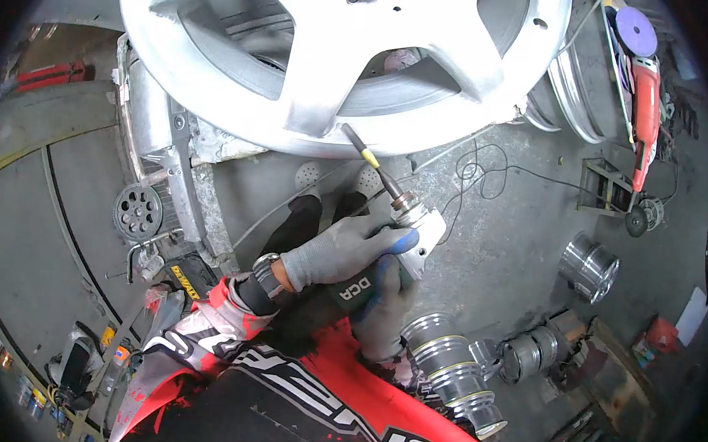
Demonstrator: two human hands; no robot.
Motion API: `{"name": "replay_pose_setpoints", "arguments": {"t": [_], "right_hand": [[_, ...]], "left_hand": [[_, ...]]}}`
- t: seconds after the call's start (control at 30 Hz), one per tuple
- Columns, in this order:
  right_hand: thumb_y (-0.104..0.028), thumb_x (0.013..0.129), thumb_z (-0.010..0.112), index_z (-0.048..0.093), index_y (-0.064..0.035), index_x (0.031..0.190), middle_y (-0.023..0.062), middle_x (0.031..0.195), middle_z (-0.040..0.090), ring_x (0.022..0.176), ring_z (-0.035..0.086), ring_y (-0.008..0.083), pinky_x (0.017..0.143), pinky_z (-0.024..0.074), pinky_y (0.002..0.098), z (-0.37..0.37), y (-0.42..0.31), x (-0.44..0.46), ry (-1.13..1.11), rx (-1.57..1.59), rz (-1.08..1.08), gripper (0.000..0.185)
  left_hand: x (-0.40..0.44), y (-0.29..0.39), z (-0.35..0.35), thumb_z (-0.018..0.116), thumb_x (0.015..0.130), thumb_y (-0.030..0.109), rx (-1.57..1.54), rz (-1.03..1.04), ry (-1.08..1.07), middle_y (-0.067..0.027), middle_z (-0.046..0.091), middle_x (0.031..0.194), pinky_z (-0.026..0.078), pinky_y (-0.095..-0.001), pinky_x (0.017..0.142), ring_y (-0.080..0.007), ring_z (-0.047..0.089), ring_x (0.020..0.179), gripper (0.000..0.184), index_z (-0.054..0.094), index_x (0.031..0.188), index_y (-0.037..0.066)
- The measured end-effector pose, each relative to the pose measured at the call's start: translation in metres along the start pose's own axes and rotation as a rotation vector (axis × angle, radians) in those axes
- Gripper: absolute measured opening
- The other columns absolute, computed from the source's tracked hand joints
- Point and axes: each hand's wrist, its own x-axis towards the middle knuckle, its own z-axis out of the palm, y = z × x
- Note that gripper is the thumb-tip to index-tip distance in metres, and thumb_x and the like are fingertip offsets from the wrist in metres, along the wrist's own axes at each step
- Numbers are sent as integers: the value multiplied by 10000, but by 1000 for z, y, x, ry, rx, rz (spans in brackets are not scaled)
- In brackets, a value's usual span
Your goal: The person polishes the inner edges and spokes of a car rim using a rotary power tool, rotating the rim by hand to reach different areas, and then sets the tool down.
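A DCA grinder with a metal gear head is held by both gloved hands. My left hand, wearing a watch at the wrist, is wrapped over the body near the head. My right hand is closed around the body just below. From the head a slim shaft with a yellow band and dark tip points up at a silver alloy wheel. The tip lies at the wheel's lower rim, near the foot of a spoke; whether it touches, I cannot tell.
The wheel rests on a metal stand. A red polisher with a purple pad hangs at right, its cord across the floor. Stacked rims stand at lower right, and another rim lies beyond. Tools and bottles sit at lower left.
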Motion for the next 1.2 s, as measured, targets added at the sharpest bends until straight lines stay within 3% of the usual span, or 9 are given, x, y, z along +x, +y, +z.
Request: {"name": "replay_pose_setpoints", "arguments": {"t": [0.1,0.2,0.33,0.43,0.53,0.77,0.83,0.87,1.2], "right_hand": [[-129,987,699,424,-14,1484,125,1339,591,1181,614,195,994,524,353,-16,2,9,44,158,55,579],[-147,993,696,380,-11,1518,132,1357,563,1213,587,201,1040,495,369,-18,-14,15,85,-175,-268,628],[-143,993,693,370,-14,1527,128,1364,551,1230,571,199,1059,481,377,-20,-19,22,97,31,-162,637],[-126,988,696,375,-16,1525,132,1368,555,1220,580,197,1048,489,368,-20,-6,15,107,1,-145,635],[-113,981,713,364,-27,1542,129,1382,562,1219,595,201,1020,509,354,-15,-3,7,-21,56,19,666],[-129,988,710,345,-30,1564,130,1390,562,1242,589,205,1035,508,355,-12,-24,13,0,67,47,689],[-162,988,719,350,-15,1552,141,1390,561,1244,585,211,1042,499,368,-24,-29,22,-12,-292,-246,690],[-174,986,717,357,-3,1537,147,1389,555,1250,574,219,1063,478,382,-37,-34,32,12,-27,-34,680],[-47,967,678,365,23,1515,157,1387,529,1247,561,215,1072,468,380,-48,-98,80,164,-235,-316,634]], "left_hand": [[14,-1,9,524,1102,401,47,17,-9,-136,665,1053,502,-344,949,-204,636,1018,414,661,1229,31],[41,-2,17,544,1072,215,52,165,-84,-198,636,1219,532,-397,980,-355,665,1089,329,602,1336,28],[49,5,18,551,1066,189,-185,34,-159,-192,643,1234,532,-397,983,-359,664,1095,330,597,1337,7],[30,0,14,551,1087,285,42,169,-44,-155,691,1186,511,-354,998,-257,668,1113,369,626,1308,-1],[10,4,5,560,1085,388,-101,-81,-42,-108,706,1163,479,-311,1009,-166,625,1100,445,656,1284,1],[20,16,14,534,1094,388,-151,-104,42,-110,697,1151,479,-330,1006,-178,621,1087,459,645,1286,-13],[40,18,19,531,1094,384,-153,-166,-37,-129,703,1203,475,-330,1028,-184,629,1136,483,634,1320,-29],[50,17,24,531,1094,384,-158,-165,-35,-129,703,1203,475,-330,1028,-184,629,1136,483,634,1320,-29],[133,36,52,523,1104,304,-467,174,-163,-119,689,1308,469,-325,1079,-159,623,1211,468,594,1426,-28]]}}
